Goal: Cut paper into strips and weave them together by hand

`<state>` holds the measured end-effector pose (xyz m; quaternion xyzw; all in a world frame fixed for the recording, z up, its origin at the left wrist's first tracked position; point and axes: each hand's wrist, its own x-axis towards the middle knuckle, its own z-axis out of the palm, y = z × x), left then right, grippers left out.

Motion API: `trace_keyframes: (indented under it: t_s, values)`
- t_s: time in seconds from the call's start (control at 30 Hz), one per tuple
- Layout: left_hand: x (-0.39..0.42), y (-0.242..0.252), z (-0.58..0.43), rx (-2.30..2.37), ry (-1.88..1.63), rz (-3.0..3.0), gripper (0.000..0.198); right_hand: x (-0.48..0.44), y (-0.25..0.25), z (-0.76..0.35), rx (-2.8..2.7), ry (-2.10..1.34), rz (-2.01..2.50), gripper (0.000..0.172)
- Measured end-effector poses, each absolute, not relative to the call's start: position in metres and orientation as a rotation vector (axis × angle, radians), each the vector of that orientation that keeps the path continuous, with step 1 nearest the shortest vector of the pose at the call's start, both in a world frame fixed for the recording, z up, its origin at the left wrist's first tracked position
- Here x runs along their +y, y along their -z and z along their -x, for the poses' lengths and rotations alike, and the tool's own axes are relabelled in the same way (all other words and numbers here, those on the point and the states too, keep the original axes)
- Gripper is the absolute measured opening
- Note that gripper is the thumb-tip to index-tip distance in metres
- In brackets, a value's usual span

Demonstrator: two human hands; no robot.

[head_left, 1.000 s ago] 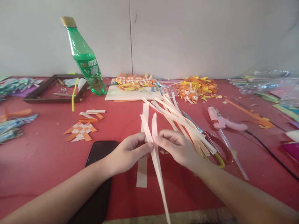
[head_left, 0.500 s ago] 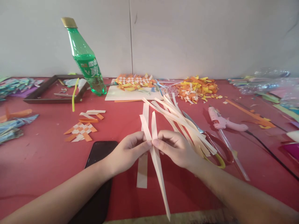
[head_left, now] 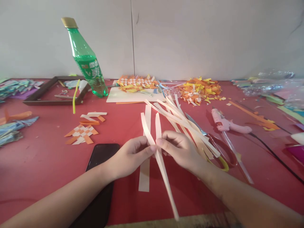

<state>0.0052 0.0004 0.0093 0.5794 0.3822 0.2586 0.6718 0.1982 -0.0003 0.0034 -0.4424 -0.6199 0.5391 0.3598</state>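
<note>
With the clock centred on our hands and twelve straight ahead, our left hand (head_left: 133, 155) and right hand (head_left: 180, 150) meet thumb beside thumb, each pinching a long, narrow cream paper strip (head_left: 165, 177) between thumb and fingers. It is held at the clock's centre above the table; its two upper ends spread in a V towards twelve, and below our thumbs it tapers towards five. Whether it is one folded length or two, we cannot tell. Under our left hand, a flat, straight cream paper band (head_left: 144, 179) lies on the red tabletop (head_left: 128, 202). At eight o'clock, our left forearm crosses a black rectangular smartphone (head_left: 103, 153). Between nine and ten lies a small woven orange-and-white checked paper piece (head_left: 82, 133). Between one and two, loose cream paper strips (head_left: 181, 117) fan across metal scissors with red and yellow handles (head_left: 196, 125); beyond those, towards three, rests a pale pink glue gun (head_left: 222, 123). Farther off are a dark rectangular frame (head_left: 51, 103) at ten, a green plastic bottle with a gold cap (head_left: 87, 61) between ten and eleven, and a heap of orange and yellow paper pieces (head_left: 200, 90) near one.
</note>
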Motion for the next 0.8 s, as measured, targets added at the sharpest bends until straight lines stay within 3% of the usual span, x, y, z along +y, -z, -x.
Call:
trace_keyframes:
  t_s: [0.8]
  values:
    - [-0.0009,-0.0032,-0.0046,0.833,-0.596,-1.341,0.03,0.0002,-0.0009,-0.1974,-1.592,-1.493,1.084,0.035]
